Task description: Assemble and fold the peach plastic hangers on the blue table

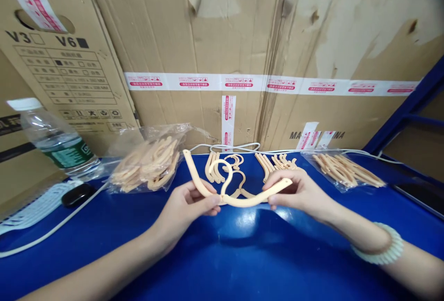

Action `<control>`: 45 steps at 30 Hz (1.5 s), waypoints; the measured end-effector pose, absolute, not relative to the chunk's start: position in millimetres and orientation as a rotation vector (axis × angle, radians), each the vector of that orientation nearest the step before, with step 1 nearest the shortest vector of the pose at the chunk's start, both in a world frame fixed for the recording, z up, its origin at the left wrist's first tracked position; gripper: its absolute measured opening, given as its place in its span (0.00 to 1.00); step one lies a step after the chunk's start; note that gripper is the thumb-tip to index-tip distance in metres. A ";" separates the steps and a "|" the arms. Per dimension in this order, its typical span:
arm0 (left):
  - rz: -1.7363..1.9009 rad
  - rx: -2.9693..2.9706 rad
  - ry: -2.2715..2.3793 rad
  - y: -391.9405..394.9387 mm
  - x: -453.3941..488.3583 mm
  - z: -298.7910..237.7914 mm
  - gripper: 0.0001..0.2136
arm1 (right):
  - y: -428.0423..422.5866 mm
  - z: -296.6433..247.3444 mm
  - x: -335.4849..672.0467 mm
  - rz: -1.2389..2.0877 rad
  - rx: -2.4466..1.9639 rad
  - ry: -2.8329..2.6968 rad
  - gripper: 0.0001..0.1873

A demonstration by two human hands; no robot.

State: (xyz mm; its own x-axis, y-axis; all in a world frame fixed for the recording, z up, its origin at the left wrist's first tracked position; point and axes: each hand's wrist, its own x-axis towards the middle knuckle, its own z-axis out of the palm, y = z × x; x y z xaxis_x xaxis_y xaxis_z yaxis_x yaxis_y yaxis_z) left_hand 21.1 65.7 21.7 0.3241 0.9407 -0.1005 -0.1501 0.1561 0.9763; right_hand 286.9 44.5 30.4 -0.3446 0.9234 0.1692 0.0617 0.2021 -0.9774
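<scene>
Left forearm (114, 264) nearest, entering from lower left over the blue worktop (243, 264). Peach hanger (248, 200) held raised above the worktop, between both hands. Left hand (194, 204): fingers closed in a pinch at the hanger's central joint. Right hand (298, 194): thumb and fingers closed on the hanger's right arm, near its outer end. Containers: clear bag (125, 139) at back left, holding a heap of peach pieces (152, 162); smaller clear bag (307, 154) at right, holding long curved strips (347, 170); capped bottle (71, 150) at far left, part filled with clear liquid. Hanger orientation: long axis runs left to right across the view; hook upward, its free end turned left; left arm rises steeply, right arm more gently. Second hanger (244, 182) lies just behind.
</scene>
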 end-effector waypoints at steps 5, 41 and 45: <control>0.978 1.173 0.840 92.5 -0.3 33.1 0.17 | 54.9 55.4 323.3 0.743 -1.042 -2.023 0.07; 0.610 2.802 0.695 103.7 -14.0 6.5 0.03 | 56.3 48.0 334.8 0.226 -1.655 -2.640 0.07; 0.638 2.790 0.700 104.8 -14.2 5.0 0.01 | 55.2 49.1 335.9 0.200 -1.674 -2.619 0.11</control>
State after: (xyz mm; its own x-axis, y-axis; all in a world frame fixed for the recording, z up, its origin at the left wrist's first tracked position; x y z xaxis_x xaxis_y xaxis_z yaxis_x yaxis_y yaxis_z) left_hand -14.2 104.8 5.0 0.7955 0.4874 0.3600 0.4034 -0.8693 0.2855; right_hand 335.9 55.2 49.1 -0.4220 0.9054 -0.0468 0.9020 0.4141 -0.1224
